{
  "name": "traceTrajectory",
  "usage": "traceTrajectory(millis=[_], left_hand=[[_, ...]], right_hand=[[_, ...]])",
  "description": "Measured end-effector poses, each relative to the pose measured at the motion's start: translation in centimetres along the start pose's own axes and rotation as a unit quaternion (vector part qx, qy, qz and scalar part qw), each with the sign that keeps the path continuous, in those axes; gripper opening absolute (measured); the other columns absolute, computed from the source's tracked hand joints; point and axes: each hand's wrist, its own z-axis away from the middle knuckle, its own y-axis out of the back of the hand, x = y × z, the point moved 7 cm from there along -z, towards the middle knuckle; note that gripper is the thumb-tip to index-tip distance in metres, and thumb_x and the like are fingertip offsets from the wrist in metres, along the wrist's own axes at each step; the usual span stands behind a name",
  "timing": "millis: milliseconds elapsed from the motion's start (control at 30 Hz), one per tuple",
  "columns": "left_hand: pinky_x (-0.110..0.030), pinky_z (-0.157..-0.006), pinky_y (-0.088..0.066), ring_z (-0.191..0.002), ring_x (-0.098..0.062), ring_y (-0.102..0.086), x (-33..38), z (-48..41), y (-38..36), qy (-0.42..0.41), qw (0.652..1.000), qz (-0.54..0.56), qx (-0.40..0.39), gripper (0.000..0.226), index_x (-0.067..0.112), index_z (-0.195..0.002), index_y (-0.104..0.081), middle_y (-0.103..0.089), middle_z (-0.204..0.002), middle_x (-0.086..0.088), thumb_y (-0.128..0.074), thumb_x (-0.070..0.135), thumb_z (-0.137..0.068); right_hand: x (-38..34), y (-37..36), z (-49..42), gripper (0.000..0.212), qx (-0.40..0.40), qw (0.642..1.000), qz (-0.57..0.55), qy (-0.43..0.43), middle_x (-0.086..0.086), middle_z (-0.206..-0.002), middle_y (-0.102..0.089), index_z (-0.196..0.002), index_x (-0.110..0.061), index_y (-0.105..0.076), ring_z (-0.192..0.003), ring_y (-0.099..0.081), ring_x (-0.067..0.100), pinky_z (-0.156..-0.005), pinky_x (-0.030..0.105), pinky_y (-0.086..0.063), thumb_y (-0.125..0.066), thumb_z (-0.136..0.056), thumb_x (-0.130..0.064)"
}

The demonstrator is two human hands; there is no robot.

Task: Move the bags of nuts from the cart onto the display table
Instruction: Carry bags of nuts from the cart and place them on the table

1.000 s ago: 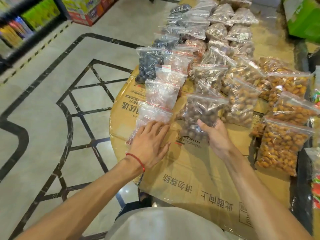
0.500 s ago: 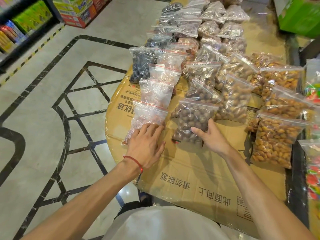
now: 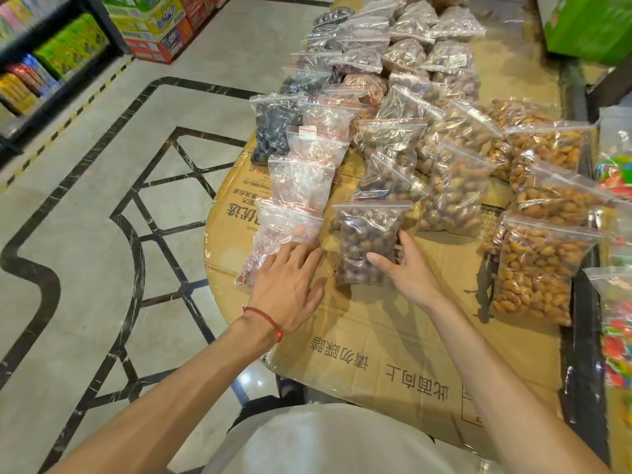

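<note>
A shop: stocked shelves point(image 3: 51, 59) beside a display table point(image 3: 393, 333) of bagged nuts point(image 3: 537, 268).

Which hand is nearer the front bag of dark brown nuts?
Right. The right hand grips the brown-nut bag at its lower right edge; the left hand rests flat on the pale bag beside it.

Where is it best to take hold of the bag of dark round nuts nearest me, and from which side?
Take the bag of dark round nuts by its lower right side, coming from the near right, where the right hand is. Cardboard lies bare there; other bags crowd its far zip end.
</note>
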Motion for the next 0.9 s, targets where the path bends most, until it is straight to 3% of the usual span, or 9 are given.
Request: traceTrajectory(millis=[67, 133, 300, 400, 533, 733, 900], left_hand=[[-0.041, -0.091, -0.054, -0.127, -0.024, -0.051, 0.4, 0.1, 0.2, 0.000, 1.000, -0.001, -0.002, 0.047, 0.022, -0.139, -0.051, -0.058, -0.133, 0.000, -0.044, 0.048, -0.100], [-0.040, -0.091, -0.054, -0.128, -0.023, -0.050, 1.0, 0.3, 0.3, -0.002, 1.000, -0.007, -0.007, 0.046, 0.023, -0.139, -0.051, -0.058, -0.134, 0.001, -0.042, 0.048, -0.101], [-0.042, -0.100, -0.048, -0.130, -0.024, -0.048, 3.7, 0.4, 1.1, -0.022, 0.999, -0.033, -0.011, 0.048, 0.022, -0.141, -0.048, -0.055, -0.138, 0.000, -0.039, 0.049, -0.102], [-0.043, -0.101, -0.047, -0.132, -0.026, -0.048, 6.3, 0.4, 2.3, -0.037, 0.999, -0.031, 0.005, 0.048, 0.020, -0.140, -0.049, -0.054, -0.139, -0.002, -0.042, 0.047, -0.101], [-0.046, -0.099, -0.047, -0.133, -0.029, -0.048, 9.2, 0.4, 2.9, -0.048, 0.998, -0.030, 0.014, 0.049, 0.019, -0.140, -0.051, -0.055, -0.141, -0.006, -0.047, 0.048, -0.101], [-0.047, -0.102, -0.048, -0.135, -0.028, -0.047, 13.8, 1.7, 2.5, -0.089, 0.996, -0.011, 0.003, 0.051, 0.018, -0.141, -0.054, -0.054, -0.143, -0.004, -0.043, 0.049, -0.102], [-0.048, -0.107, -0.047, -0.139, -0.029, -0.044, 17.3, 2.6, 2.5, -0.166, 0.986, 0.001, -0.007, 0.055, 0.019, -0.146, -0.051, -0.053, -0.147, -0.006, -0.046, 0.052, -0.102]], right_hand=[[0.6, 0.2, 1.0, 0.081, 0.012, 1.000, -0.010, -0.016, -0.010, -0.152, -0.050, -0.161, -0.023, -0.037, -0.133, -0.050, 0.007, -0.110, 0.021, -0.046, -0.081, -0.094, -0.033], [0.8, 0.8, 2.5, 0.085, 0.035, 0.999, 0.007, -0.004, -0.004, -0.160, -0.043, -0.163, -0.025, -0.035, -0.143, -0.047, 0.015, -0.119, 0.041, -0.044, -0.080, -0.093, -0.040], [-0.1, 3.6, 7.0, 0.060, 0.137, 0.974, 0.158, 0.092, -0.006, -0.148, -0.050, -0.154, -0.025, -0.050, -0.134, -0.050, 0.013, -0.104, 0.029, -0.041, -0.070, -0.098, -0.034], [-0.1, 5.3, 9.4, 0.060, 0.165, 0.942, 0.261, 0.130, -0.003, -0.144, -0.054, -0.148, -0.021, -0.056, -0.129, -0.054, 0.020, -0.101, 0.038, -0.050, -0.073, -0.092, -0.035], [0.0, 7.1, 12.4, 0.058, 0.177, 0.902, 0.356, 0.170, 0.005, -0.140, -0.060, -0.141, -0.015, -0.061, -0.127, -0.055, 0.025, -0.105, 0.043, -0.047, -0.069, -0.089, -0.040], [1.5, 9.4, 16.9, 0.059, 0.181, 0.870, 0.426, 0.170, 0.010, -0.139, -0.061, -0.138, -0.011, -0.063, -0.130, -0.055, 0.030, -0.113, 0.046, -0.040, -0.062, -0.090, -0.045], [3.0, 10.8, 21.4, 0.064, 0.215, 0.863, 0.444, 0.108, 0.008, -0.140, -0.060, -0.143, -0.012, -0.059, -0.131, -0.054, 0.028, -0.110, 0.044, -0.041, -0.063, -0.090, -0.048]])
